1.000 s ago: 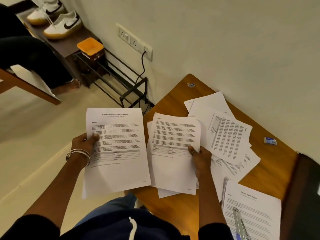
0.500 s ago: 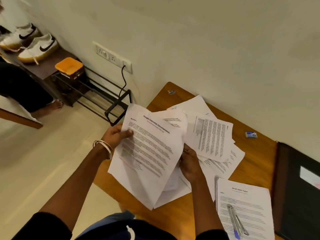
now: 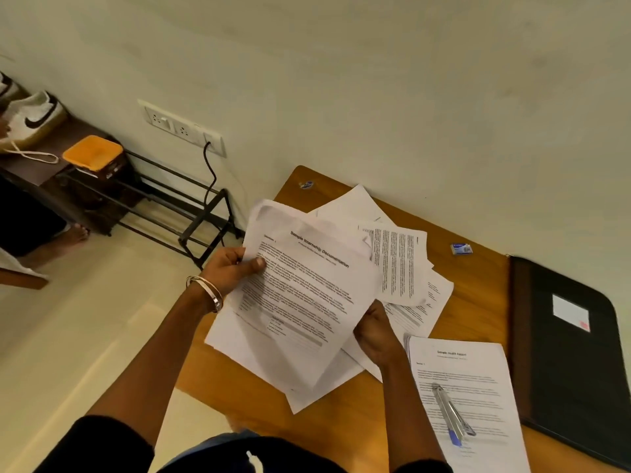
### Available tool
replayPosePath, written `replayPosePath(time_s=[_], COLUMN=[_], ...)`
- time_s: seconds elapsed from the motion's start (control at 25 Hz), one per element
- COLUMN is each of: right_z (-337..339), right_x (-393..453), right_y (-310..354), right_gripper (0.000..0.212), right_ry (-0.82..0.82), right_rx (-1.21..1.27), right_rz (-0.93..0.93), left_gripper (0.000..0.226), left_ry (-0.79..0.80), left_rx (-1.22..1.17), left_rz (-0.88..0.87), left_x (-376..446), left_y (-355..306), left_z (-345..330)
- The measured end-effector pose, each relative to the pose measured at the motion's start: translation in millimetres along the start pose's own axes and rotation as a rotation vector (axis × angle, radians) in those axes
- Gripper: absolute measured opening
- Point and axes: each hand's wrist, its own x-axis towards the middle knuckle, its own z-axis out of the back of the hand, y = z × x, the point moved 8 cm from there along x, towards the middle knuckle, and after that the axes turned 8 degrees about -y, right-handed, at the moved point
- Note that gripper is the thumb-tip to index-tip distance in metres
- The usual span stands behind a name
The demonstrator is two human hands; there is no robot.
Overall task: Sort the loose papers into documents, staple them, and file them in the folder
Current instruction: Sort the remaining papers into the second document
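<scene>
Two hands on one sheaf: left hand (image 3: pixel 235 268) pinching the internship pages (image 3: pixel 300 302), right hand (image 3: pixel 375 336) gripping beneath, squared for stapling; stapler (image 3: pixel 450 414) near the tabletop (image 3: pixel 478 285) front edge, folder (image 3: pixel 566 353) at right.

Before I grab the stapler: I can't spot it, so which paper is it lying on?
The Health Report sheet, near the folder. The stapler lies on it; no hand holds that sheet.

Dim warm light, soft motion blur, wide-angle edge bending.
</scene>
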Motion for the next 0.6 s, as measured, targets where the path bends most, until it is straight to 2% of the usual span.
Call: replayPosePath(time_s=[0.12,0.28,0.44,0.6], right_z=[16,26,25,22], right_x=[6,12,16,17], right_y=[36,74,60,50], right_gripper=[0.022,0.016,0.021,0.03], right_ry=[-0.247,-0.529,-0.489,-0.488], right_rx=[-0.05,-0.111,0.035,0.277], right_rz=[0.166,0.273,0.229,0.102], left_gripper=[0.012,0.02,0.028,0.028], left_ry=[-0.008,-0.064,-0.231,-0.238], left_rx=[0.305,0.477,0.474,0.469], left_rz=[-0.188,-0.302,-0.317,-0.26], left_x=[-3,-5,-7,-8], left_y=[-19,-28,-30,-24], left_z=[-5,-10,2,4])
